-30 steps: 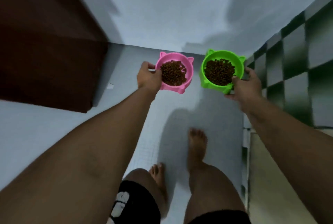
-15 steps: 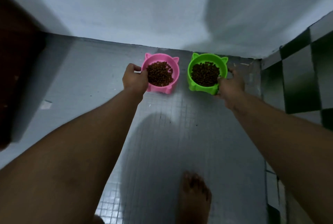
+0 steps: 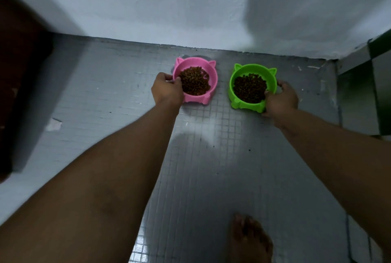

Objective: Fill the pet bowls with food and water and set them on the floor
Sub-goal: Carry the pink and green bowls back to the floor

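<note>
A pink cat-eared bowl full of brown kibble sits low over the grey tiled floor, close to the white wall. My left hand grips its left rim. Beside it, to the right, a green cat-eared bowl also holds brown kibble. My right hand grips its near right rim. Both bowls look level and at or just above the floor; whether they touch it I cannot tell.
A white wall runs along the far edge of the floor. A dark brown cabinet stands at the left. Green and white checkered tiles rise at the right. My bare foot is at the bottom.
Both bowls have come down and forward toward the floor by the wall, and moved a little apart. My view has dropped lower and closer to the floor.
</note>
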`<move>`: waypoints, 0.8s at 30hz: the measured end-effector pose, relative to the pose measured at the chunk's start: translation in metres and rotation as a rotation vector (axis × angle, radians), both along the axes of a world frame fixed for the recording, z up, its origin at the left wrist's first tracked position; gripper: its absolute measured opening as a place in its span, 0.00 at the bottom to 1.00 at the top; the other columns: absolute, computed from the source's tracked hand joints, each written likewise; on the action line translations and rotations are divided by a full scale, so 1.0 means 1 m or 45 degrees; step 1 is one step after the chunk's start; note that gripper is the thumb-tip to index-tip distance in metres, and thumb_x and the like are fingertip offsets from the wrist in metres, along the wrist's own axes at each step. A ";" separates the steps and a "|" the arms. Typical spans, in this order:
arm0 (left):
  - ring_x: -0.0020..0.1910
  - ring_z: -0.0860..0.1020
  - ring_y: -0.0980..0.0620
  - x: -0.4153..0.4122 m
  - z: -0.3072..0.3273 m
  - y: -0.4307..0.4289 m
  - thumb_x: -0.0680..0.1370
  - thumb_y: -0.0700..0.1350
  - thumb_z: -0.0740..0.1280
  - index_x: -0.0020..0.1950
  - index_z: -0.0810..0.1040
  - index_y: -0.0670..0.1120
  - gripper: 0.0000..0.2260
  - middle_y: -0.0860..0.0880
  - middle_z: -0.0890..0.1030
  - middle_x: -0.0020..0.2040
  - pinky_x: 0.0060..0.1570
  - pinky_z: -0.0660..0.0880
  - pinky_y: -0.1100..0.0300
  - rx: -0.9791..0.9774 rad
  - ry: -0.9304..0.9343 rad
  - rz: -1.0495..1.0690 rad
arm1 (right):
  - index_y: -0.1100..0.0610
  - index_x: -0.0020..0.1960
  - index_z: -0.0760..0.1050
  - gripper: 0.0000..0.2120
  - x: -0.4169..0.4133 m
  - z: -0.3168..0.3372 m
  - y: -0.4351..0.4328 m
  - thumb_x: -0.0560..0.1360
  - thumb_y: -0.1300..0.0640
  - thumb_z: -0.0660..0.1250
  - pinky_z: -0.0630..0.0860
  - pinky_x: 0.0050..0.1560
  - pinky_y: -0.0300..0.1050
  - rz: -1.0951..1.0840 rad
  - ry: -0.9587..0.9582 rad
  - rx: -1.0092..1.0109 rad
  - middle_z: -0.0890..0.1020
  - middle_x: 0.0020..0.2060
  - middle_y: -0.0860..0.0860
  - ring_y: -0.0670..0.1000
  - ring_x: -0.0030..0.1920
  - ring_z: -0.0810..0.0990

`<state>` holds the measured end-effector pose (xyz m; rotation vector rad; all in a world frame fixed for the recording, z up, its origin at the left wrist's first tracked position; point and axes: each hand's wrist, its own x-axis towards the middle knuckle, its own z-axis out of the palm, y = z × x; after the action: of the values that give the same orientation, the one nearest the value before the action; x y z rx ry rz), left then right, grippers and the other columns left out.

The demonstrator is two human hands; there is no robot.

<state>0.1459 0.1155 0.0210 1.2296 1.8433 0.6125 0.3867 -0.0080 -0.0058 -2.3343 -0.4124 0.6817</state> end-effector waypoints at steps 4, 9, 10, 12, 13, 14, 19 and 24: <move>0.44 0.80 0.51 0.003 -0.002 0.006 0.79 0.40 0.70 0.54 0.79 0.42 0.05 0.48 0.81 0.48 0.39 0.75 0.63 -0.028 0.104 -0.028 | 0.58 0.66 0.77 0.18 0.001 0.003 0.000 0.76 0.57 0.70 0.73 0.63 0.47 0.020 -0.149 -0.065 0.81 0.62 0.58 0.60 0.62 0.79; 0.46 0.81 0.49 0.006 -0.002 0.013 0.78 0.40 0.72 0.53 0.81 0.42 0.05 0.47 0.82 0.47 0.48 0.80 0.57 -0.055 0.161 -0.037 | 0.60 0.59 0.80 0.13 -0.002 -0.002 0.003 0.75 0.56 0.70 0.75 0.57 0.48 0.015 -0.144 -0.108 0.84 0.55 0.59 0.60 0.56 0.82; 0.46 0.81 0.48 0.007 -0.002 0.012 0.78 0.40 0.72 0.53 0.81 0.42 0.05 0.47 0.82 0.47 0.48 0.80 0.57 -0.054 0.164 -0.040 | 0.60 0.58 0.80 0.13 -0.001 -0.005 0.003 0.75 0.57 0.71 0.76 0.56 0.48 0.010 -0.145 -0.097 0.84 0.54 0.59 0.60 0.56 0.82; 0.47 0.82 0.48 0.006 -0.003 0.012 0.78 0.39 0.71 0.54 0.82 0.42 0.05 0.47 0.83 0.49 0.51 0.82 0.55 -0.052 0.153 -0.048 | 0.60 0.57 0.81 0.13 0.001 -0.008 0.002 0.74 0.57 0.72 0.76 0.55 0.47 -0.016 -0.132 -0.088 0.84 0.53 0.59 0.59 0.54 0.82; 0.48 0.82 0.48 0.006 -0.003 0.013 0.79 0.39 0.71 0.55 0.82 0.42 0.06 0.46 0.84 0.51 0.53 0.83 0.54 -0.056 0.140 -0.054 | 0.60 0.57 0.81 0.14 0.002 -0.008 0.002 0.73 0.57 0.72 0.77 0.55 0.47 -0.025 -0.120 -0.093 0.84 0.53 0.59 0.59 0.54 0.82; 0.48 0.83 0.48 0.007 -0.002 0.014 0.79 0.39 0.70 0.56 0.82 0.42 0.07 0.45 0.84 0.52 0.54 0.83 0.53 -0.065 0.127 -0.061 | 0.59 0.58 0.81 0.15 0.002 -0.007 0.003 0.73 0.57 0.72 0.77 0.55 0.47 -0.030 -0.114 -0.100 0.84 0.53 0.59 0.59 0.55 0.82; 0.52 0.80 0.51 0.001 0.033 0.005 0.81 0.44 0.70 0.67 0.77 0.42 0.15 0.45 0.82 0.61 0.53 0.78 0.62 -0.024 0.092 -0.176 | 0.59 0.67 0.75 0.21 -0.001 0.026 -0.002 0.75 0.54 0.70 0.73 0.64 0.47 0.021 -0.133 -0.127 0.80 0.62 0.60 0.60 0.62 0.79; 0.56 0.76 0.53 -0.017 0.145 -0.037 0.80 0.44 0.71 0.72 0.74 0.45 0.20 0.47 0.78 0.63 0.38 0.67 0.75 -0.009 0.228 -0.613 | 0.59 0.69 0.72 0.27 -0.025 0.142 -0.019 0.74 0.46 0.69 0.73 0.64 0.49 0.317 -0.184 -0.215 0.79 0.63 0.60 0.60 0.64 0.77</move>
<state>0.1286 0.0789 0.1656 1.6935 1.5971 0.2338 0.3621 -0.0266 0.1366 -2.5261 -0.7466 0.6886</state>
